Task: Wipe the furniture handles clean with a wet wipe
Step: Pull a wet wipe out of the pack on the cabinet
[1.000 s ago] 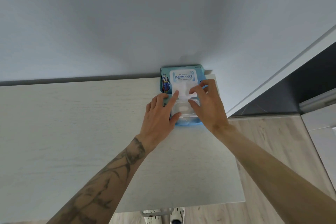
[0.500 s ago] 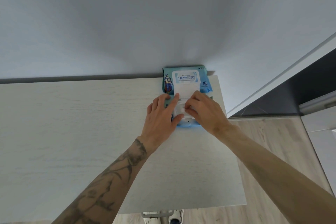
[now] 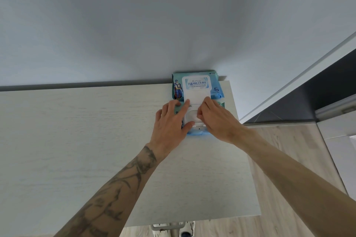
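Right hand (image 3: 217, 121): fingertips bunched together, pinching the wipe (image 3: 195, 118) at the opening of the wipe pack (image 3: 178, 86). Left hand (image 3: 169, 123): fingers straight, pressing the pack, index against the raised lid (image 3: 195, 97). I log the pack at the tabletop's (image 3: 77, 140) 1 o'clock corner, touching the wall (image 3: 134, 25).

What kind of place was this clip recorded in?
Likely a room in a home: a pale wood-grain furniture top against a plain painted wall, wood-look plank floor beside it, and a pack of wet wipes on the top.
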`<action>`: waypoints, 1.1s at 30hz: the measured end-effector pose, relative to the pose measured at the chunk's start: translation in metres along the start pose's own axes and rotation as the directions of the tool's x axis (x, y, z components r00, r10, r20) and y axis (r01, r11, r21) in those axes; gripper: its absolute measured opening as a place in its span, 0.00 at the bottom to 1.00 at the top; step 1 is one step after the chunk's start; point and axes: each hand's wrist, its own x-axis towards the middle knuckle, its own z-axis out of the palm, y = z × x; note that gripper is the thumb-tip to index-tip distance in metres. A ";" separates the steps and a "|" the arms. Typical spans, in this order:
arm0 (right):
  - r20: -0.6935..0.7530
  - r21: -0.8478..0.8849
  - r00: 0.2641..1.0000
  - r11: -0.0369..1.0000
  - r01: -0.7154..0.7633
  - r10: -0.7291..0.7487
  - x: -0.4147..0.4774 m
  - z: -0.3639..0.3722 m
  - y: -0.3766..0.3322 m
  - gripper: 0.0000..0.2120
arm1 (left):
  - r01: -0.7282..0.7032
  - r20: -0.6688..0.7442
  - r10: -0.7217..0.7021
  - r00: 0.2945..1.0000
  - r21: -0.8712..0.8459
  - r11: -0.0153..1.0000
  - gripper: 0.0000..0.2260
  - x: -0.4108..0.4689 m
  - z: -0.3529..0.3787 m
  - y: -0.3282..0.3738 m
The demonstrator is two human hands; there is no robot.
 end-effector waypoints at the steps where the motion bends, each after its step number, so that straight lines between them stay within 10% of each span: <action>1: -0.012 0.013 1.000 1.000 -0.002 0.002 -0.001 0.001 0.000 0.07 | 0.000 0.003 0.000 1.000 0.002 1.000 0.34 0.000 -0.001 0.000; 23: -0.329 0.502 0.917 0.864 -0.032 0.226 -0.014 -0.012 -0.005 0.05 | 0.022 -0.025 -0.023 0.999 -0.059 0.998 0.30 0.001 -0.006 0.007; 33: -0.366 0.548 0.878 0.834 -0.065 0.309 -0.026 -0.026 0.020 0.05 | 0.184 -0.031 -0.241 0.970 -0.556 0.811 0.35 0.001 -0.011 0.022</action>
